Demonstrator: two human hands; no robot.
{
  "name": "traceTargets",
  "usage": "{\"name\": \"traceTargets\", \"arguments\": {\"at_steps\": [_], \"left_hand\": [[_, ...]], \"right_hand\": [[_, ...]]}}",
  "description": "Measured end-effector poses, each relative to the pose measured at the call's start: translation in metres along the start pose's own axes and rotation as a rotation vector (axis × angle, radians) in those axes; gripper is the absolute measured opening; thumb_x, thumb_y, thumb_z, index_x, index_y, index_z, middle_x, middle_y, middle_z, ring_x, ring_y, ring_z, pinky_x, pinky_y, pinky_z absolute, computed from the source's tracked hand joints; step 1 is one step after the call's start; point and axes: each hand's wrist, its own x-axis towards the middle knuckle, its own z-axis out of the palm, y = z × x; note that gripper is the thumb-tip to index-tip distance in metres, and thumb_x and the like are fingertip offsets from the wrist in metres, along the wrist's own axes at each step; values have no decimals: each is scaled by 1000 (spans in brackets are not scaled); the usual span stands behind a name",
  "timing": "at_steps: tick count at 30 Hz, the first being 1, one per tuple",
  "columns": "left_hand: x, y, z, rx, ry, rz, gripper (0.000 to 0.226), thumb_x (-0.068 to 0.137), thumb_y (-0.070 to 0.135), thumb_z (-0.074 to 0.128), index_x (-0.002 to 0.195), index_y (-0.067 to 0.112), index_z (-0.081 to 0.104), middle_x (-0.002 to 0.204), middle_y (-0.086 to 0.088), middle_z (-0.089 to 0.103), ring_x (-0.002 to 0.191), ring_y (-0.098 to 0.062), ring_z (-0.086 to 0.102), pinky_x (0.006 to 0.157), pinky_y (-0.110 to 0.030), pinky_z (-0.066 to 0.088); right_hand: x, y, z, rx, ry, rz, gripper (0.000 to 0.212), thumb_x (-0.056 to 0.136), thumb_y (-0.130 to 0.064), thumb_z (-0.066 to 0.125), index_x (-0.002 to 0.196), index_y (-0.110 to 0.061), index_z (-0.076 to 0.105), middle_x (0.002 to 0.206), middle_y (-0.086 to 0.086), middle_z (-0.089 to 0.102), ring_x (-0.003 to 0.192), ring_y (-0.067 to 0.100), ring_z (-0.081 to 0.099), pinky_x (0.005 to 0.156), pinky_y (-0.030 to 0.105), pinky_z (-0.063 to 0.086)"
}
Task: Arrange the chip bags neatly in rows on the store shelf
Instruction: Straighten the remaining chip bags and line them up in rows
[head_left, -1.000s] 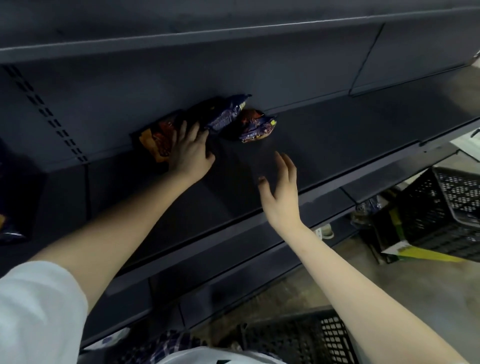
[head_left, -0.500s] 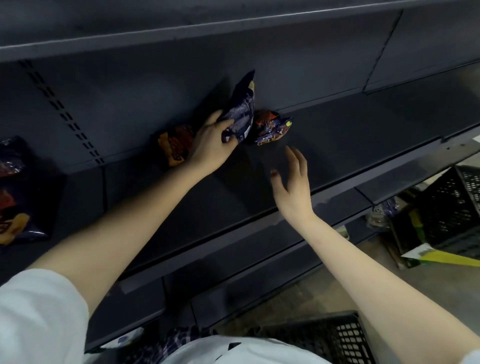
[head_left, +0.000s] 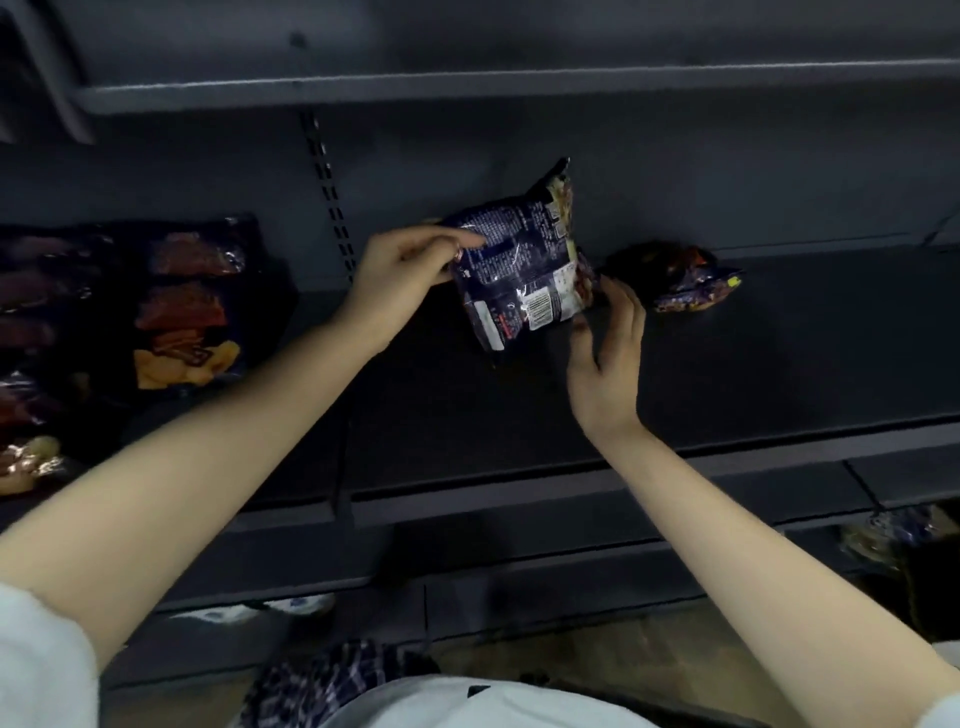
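Pinching the blue chip bag (head_left: 519, 260) at its left edge, the left hand (head_left: 410, 265) holds it tilted over the shelf (head_left: 519, 415), centre frame, barcode side facing the camera. Right hand (head_left: 608, 358) is relaxed with fingers spread and grasps nothing. Its fingertips sit just beside the bag's lower right corner, contact unclear. Second chip bag (head_left: 680, 278) lies at the shelf back, right of centre. Stacked dark bags (head_left: 182, 301) sit at the left edge. Upper shelf (head_left: 519, 88) runs across the top. White sleeve (head_left: 41, 665) shows at lower left.

One chip bag (head_left: 519, 270) hangs above the shelf (head_left: 753, 374), a second bag (head_left: 685, 283) lying right, stacked bags (head_left: 176, 312) left.
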Motion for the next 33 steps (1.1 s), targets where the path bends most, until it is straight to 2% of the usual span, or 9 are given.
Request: {"name": "traceTargets", "arguments": {"at_steps": [5,7,9,14,18,22,27,31,33], "left_hand": [[-2,1,-24,3,21,-44,29,94,5,44,85,15,69,96,0,69,94,-14,65,79,-25,54],[-17,2,-108,55,176,-59,30,93,5,43,81,15,68,95,0,68,90,-15,65,74,-24,54],[-20,-5,-120,78,143,-100,34,93,3,43,75,17,68,89,3,69,86,-13,64,69,-24,53],[-32,-10,-165,217,233,-222,30,93,7,45,71,17,65,84,4,65,76,-5,62,66,-19,55],[-47,-18,-230,313,433,-274,28,88,21,56,62,29,65,61,11,63,65,-12,60,72,-34,52],[-59,-19,-263,315,525,-366,28,87,30,58,61,23,62,65,3,62,75,-23,63,76,-36,51],[-63,-20,-281,176,502,-439,25,94,27,49,80,12,62,67,-7,59,48,-9,61,43,-20,49],[-67,-30,-297,267,446,-460,27,96,31,43,82,11,55,55,-3,47,38,-9,47,44,-22,46],[-70,-37,-304,428,408,-394,37,95,33,44,73,6,54,60,-7,48,53,-16,49,60,-24,40]], "right_hand": [[12,-4,12,31,91,65,53,87,-40,40,126,-5,46,132,11,44,121,23,45,101,27,38],[9,-46,80,155,-45,55,56,85,-47,42,126,-11,49,127,5,51,120,18,48,98,23,40],[11,-47,85,225,-77,102,58,84,-52,44,128,-16,50,125,0,54,119,13,50,98,21,41],[7,-57,120,264,-220,-113,47,85,-25,43,131,-17,45,126,6,50,120,21,49,98,43,45],[-16,-104,159,250,-471,-343,46,88,-31,51,131,-15,48,120,-14,48,117,7,51,95,31,49],[-53,-137,202,139,-899,-416,92,72,-45,76,144,-29,22,144,-10,31,135,3,31,107,10,28],[-87,-149,243,289,-774,-158,69,75,-19,79,133,-13,43,127,-2,55,117,5,53,95,20,42],[-77,-146,242,383,-648,145,68,79,-4,72,136,-21,40,115,-11,63,108,-2,59,95,20,46],[-66,-141,239,403,-617,247,53,79,-5,72,121,-28,50,106,-6,68,99,7,65,89,32,53]]}}
